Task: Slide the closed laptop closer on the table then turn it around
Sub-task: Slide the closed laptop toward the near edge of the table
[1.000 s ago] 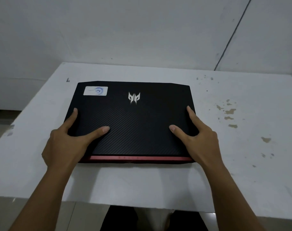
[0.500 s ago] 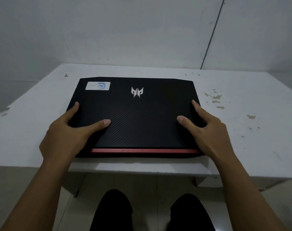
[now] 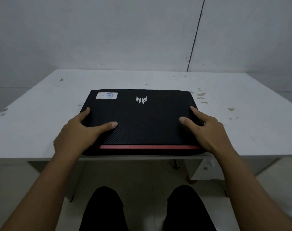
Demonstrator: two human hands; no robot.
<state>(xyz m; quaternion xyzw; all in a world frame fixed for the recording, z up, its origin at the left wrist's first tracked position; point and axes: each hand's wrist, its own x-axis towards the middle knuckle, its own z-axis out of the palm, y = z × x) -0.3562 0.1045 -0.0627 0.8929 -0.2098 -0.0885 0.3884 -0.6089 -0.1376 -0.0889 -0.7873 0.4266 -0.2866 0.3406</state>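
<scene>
A closed black laptop (image 3: 142, 120) lies flat on the white table (image 3: 42, 124), its red-striped hinge edge right at the table's near edge. A silver logo and a white sticker mark the lid's far half. My left hand (image 3: 77, 132) grips the laptop's near left corner, thumb on the lid, fingers along the left side. My right hand (image 3: 208, 130) grips the near right corner the same way, thumb on the lid and fingers down the right side.
The table stands against a grey-white wall (image 3: 125, 34). Chipped paint spots (image 3: 201, 95) dot the tabletop to the right of the laptop. My dark-clad knees (image 3: 105, 209) show below the table's near edge, over a tiled floor.
Both hands have slid the laptop toward me; its red edge now reaches the table's near edge. The camera has pulled back, showing my knees and the floor.
</scene>
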